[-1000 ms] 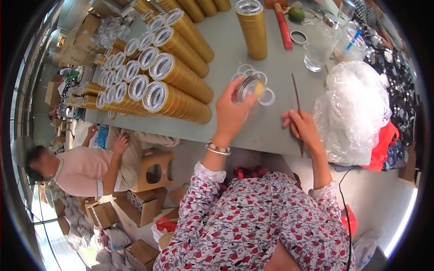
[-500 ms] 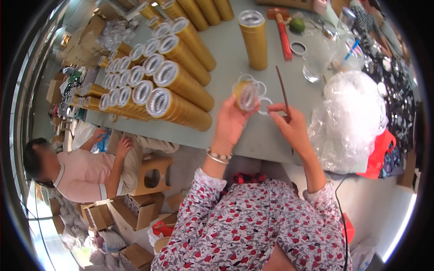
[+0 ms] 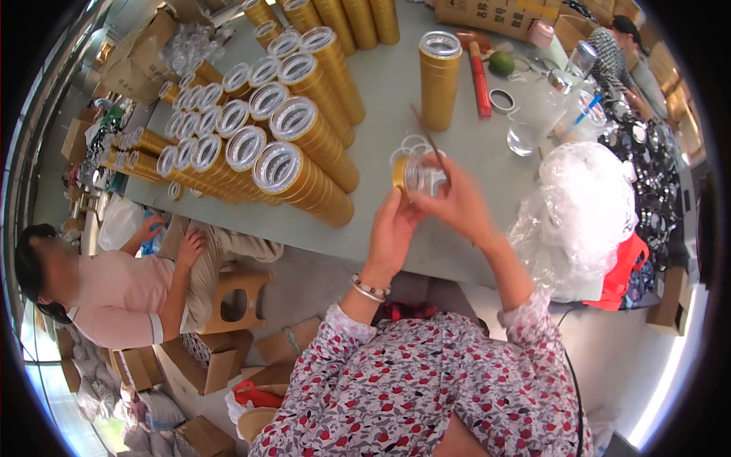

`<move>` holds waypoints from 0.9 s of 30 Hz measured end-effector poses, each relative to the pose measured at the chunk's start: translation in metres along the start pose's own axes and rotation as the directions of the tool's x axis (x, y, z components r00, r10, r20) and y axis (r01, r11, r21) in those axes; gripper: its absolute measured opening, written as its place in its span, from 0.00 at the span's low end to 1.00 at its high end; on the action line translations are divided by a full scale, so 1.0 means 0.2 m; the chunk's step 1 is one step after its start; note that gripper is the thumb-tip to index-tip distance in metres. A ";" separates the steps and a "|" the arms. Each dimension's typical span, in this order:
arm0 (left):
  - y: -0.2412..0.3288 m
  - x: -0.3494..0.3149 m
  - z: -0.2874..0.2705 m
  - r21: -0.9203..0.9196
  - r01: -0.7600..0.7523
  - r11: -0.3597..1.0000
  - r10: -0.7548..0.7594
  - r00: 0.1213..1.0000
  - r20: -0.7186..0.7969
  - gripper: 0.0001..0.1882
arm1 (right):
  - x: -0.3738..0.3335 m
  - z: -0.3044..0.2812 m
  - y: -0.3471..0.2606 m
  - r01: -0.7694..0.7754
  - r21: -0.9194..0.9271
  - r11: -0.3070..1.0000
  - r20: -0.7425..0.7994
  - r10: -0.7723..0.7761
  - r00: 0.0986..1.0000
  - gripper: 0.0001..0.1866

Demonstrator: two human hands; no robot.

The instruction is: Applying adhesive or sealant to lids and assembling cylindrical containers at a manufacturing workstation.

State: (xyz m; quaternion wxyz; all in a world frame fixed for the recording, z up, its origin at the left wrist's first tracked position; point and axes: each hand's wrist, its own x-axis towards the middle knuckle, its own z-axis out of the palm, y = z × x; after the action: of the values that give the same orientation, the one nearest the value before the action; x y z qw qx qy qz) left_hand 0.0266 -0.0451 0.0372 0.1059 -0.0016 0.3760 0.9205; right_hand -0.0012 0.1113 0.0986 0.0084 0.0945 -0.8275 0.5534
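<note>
My left hand [image 3: 391,240] is closed round a short round piece [image 3: 398,174] with a gold outer band and a clear plastic inside. My right hand [image 3: 466,204], a little smeared by motion, has its fingertips at the clear side of that piece. A thin brown stick [image 3: 428,134] is gripped in the right hand and slants up and left past the piece. White rings [image 3: 416,142] lie on the table just beyond my hands. Past them a tall gold column [image 3: 438,95] with a clear round top stands upright.
Rows of gold stacks [image 3: 304,179] with clear ends fill the left of the grey table [image 3: 327,244]. At the right are a red-handled hammer [image 3: 480,80], a green fruit [image 3: 501,63], a glass jug [image 3: 529,126] and clear plastic bags [image 3: 579,213]. A person [image 3: 122,289] sits at the left.
My right hand has moved left with the stick and now meets the round piece held in my left hand. The head view has shifted slightly.
</note>
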 end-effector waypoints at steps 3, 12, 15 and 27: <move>-0.02 -0.05 -0.02 0.136 -0.038 0.990 0.047 0.997 -0.064 0.26 | 0.23 0.01 0.01 0.019 -0.031 0.999 -0.035 -0.020 0.999 0.34; -0.16 -0.20 -0.12 0.533 -0.059 0.844 0.141 0.984 -0.113 0.20 | 0.70 0.06 0.19 0.196 -0.350 0.916 -0.049 -0.227 0.973 0.32; -0.20 -0.23 -0.07 0.663 -0.080 0.744 0.178 0.981 -0.081 0.18 | 0.76 0.05 0.28 0.126 -0.446 0.886 -0.060 -0.170 0.984 0.33; -0.22 -0.25 0.12 0.849 -0.247 0.468 0.264 0.956 0.132 0.19 | 0.70 -0.05 0.37 -0.021 -0.460 0.888 -0.138 -0.048 0.989 0.26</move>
State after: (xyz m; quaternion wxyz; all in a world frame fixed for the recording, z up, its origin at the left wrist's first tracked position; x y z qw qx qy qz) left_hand 0.0864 -0.0084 0.0275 -0.0488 0.0989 0.7779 0.6186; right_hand -0.1518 0.1272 0.0518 0.0949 0.0550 -0.9315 0.3469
